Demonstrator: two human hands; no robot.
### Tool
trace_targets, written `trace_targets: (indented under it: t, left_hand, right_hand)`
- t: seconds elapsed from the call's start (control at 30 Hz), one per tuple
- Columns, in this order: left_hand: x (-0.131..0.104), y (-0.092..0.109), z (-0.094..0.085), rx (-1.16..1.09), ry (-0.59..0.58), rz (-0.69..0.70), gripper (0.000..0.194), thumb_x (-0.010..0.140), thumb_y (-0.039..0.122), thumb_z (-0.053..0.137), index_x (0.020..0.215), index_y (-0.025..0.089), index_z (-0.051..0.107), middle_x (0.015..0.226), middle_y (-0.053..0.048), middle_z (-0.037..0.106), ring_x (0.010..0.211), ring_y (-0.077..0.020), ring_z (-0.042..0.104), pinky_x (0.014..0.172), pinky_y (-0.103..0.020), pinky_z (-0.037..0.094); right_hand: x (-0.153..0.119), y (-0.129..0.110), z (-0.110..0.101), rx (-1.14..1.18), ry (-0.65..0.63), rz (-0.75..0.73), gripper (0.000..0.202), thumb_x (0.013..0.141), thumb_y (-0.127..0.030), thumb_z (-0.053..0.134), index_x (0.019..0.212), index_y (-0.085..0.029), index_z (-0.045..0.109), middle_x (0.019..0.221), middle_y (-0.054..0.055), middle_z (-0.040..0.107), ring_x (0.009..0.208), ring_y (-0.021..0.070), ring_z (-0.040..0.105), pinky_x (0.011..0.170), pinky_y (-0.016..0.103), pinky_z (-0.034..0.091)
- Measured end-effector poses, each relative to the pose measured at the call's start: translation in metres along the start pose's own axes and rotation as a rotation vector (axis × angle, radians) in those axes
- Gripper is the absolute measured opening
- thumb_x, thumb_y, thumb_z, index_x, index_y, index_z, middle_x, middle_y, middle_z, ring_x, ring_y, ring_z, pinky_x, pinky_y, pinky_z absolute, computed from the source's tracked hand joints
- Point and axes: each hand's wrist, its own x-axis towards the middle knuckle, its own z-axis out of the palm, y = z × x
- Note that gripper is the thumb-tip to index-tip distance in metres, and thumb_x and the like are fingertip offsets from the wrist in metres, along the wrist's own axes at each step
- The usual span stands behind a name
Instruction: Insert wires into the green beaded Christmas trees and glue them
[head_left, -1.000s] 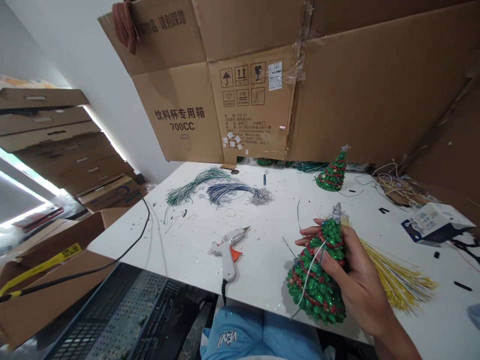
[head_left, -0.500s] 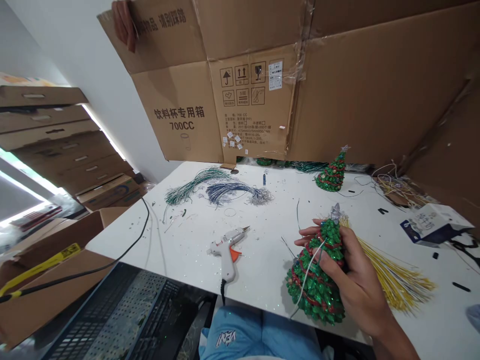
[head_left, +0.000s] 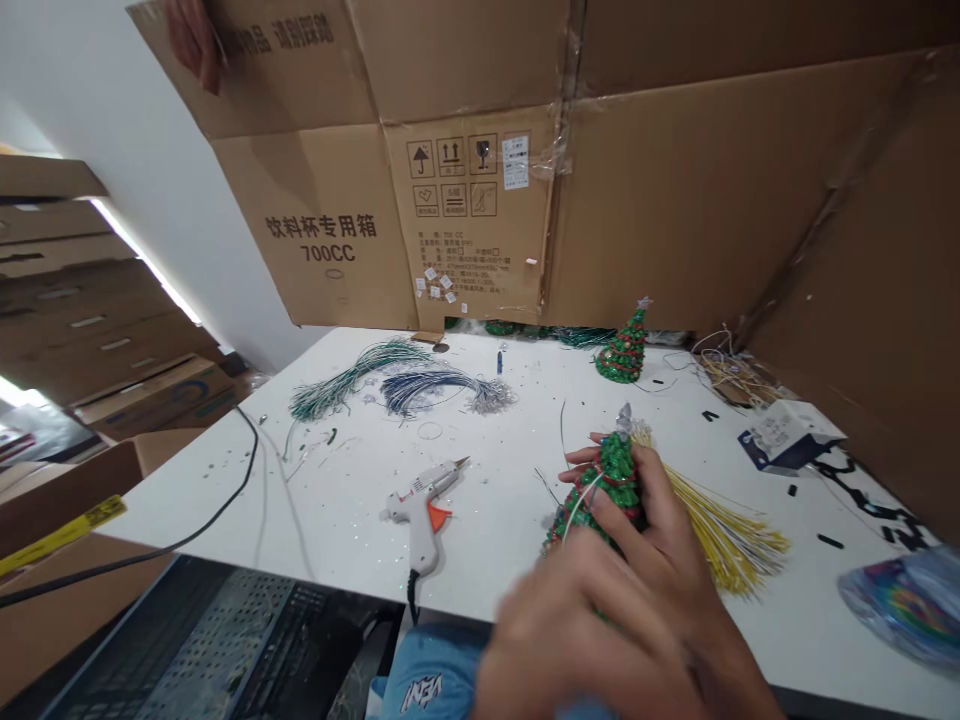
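My right hand (head_left: 660, 540) is closed round a glittery green Christmas tree figurine (head_left: 619, 465) with red garlands and a silvery star (head_left: 625, 417) on top. Its thumb presses on the front of the tree, beside a thin white cord (head_left: 581, 510). The other fingers reach behind. My left hand (head_left: 585, 630) is smeared by motion in front of the tree's base and hides much of it. Whether its fingers hold anything does not show. A white glue gun (head_left: 424, 520) with an orange trigger lies on the table, left of the tree.
A second small tree (head_left: 624, 348) stands farther back. Bundles of green wires (head_left: 352, 378), blue wires (head_left: 427, 388) and yellow wires (head_left: 731, 530) lie on the white table (head_left: 360, 490). A cardboard wall (head_left: 465, 220) rises behind, with another person's hand (head_left: 193, 42) at its top left. A small box (head_left: 787, 435) sits right.
My left hand has come into view from below, over the tree's lower part. The right hand still holds the tree. The whole view has shifted to the right.
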Motion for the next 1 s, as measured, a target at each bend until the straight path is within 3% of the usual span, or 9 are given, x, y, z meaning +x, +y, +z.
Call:
trace_targets:
  t: [0.07,0.13,0.23,0.4,0.63,0.77,0.9,1.0]
  left_hand:
    - [0.023,-0.006,-0.002,-0.032,0.057,0.045,0.013,0.097,0.029,0.08,0.107,0.035,0.074,0.097,-0.006,0.072,0.095,-0.0269,0.072,0.079,-0.045,0.064]
    - [0.041,-0.012,-0.005,0.072,0.151,0.047,0.018,0.095,0.019,0.078,0.108,0.03,0.071,0.099,-0.002,0.073,0.095,-0.022,0.071,0.082,-0.038,0.061]
    - [0.055,-0.022,-0.007,0.145,0.08,0.059,0.025,0.094,0.014,0.081,0.113,0.027,0.072,0.1,0.001,0.076,0.094,-0.0174,0.072,0.084,-0.031,0.057]
    - [0.056,-0.029,-0.007,0.095,0.086,0.108,0.013,0.104,0.013,0.071,0.105,0.025,0.075,0.085,0.004,0.073,0.08,-0.0125,0.069,0.076,-0.026,0.053]
    - [0.058,-0.026,-0.004,0.08,0.148,0.169,0.013,0.102,0.011,0.071,0.102,0.024,0.074,0.086,0.003,0.074,0.079,-0.0126,0.069,0.075,-0.025,0.054]
    - [0.058,-0.031,0.001,0.15,0.232,0.209,0.012,0.102,0.011,0.071,0.1,0.023,0.073,0.086,0.002,0.074,0.077,-0.0131,0.069,0.073,-0.026,0.054]
    - [0.057,-0.036,0.002,0.282,0.308,0.195,0.011,0.101,0.013,0.071,0.095,0.021,0.071,0.077,0.004,0.066,0.07,-0.0118,0.064,0.07,-0.026,0.049]
    - [0.057,-0.036,0.001,0.281,0.273,0.163,0.014,0.101,0.013,0.07,0.091,0.022,0.07,0.071,0.006,0.058,0.063,-0.0102,0.058,0.066,-0.025,0.046]
  right_hand:
    - [0.001,-0.003,0.0,-0.053,0.015,-0.029,0.03,0.109,-0.049,0.066,0.134,-0.034,0.062,0.129,0.003,0.076,0.115,0.0231,0.076,0.098,0.036,0.059]
    - [0.002,-0.006,0.001,-0.087,0.021,-0.043,0.031,0.109,-0.049,0.065,0.135,-0.033,0.061,0.128,0.003,0.076,0.116,0.0233,0.075,0.1,0.036,0.058]
    - [0.003,-0.008,0.002,-0.119,0.024,-0.046,0.035,0.109,-0.049,0.063,0.139,-0.031,0.058,0.134,0.006,0.075,0.117,0.0247,0.076,0.1,0.037,0.058]
    - [0.002,-0.009,0.004,-0.158,0.007,-0.026,0.038,0.11,-0.05,0.062,0.141,-0.03,0.055,0.135,0.008,0.076,0.119,0.0262,0.077,0.101,0.039,0.058]
    - [0.0,-0.01,0.011,-0.138,-0.071,-0.015,0.042,0.111,-0.051,0.059,0.146,-0.029,0.051,0.139,0.009,0.077,0.12,0.027,0.078,0.103,0.04,0.061]
    - [-0.001,-0.009,0.016,-0.166,-0.044,-0.017,0.045,0.11,-0.051,0.059,0.148,-0.027,0.05,0.139,0.011,0.077,0.122,0.0292,0.078,0.105,0.043,0.061]
    - [-0.002,-0.009,0.019,-0.22,-0.026,-0.037,0.046,0.111,-0.05,0.057,0.149,-0.026,0.049,0.132,0.011,0.079,0.116,0.029,0.079,0.101,0.043,0.063]
    - [-0.003,-0.008,0.02,-0.275,-0.01,-0.047,0.048,0.111,-0.052,0.056,0.149,-0.025,0.05,0.129,0.012,0.08,0.114,0.0301,0.08,0.1,0.045,0.064]
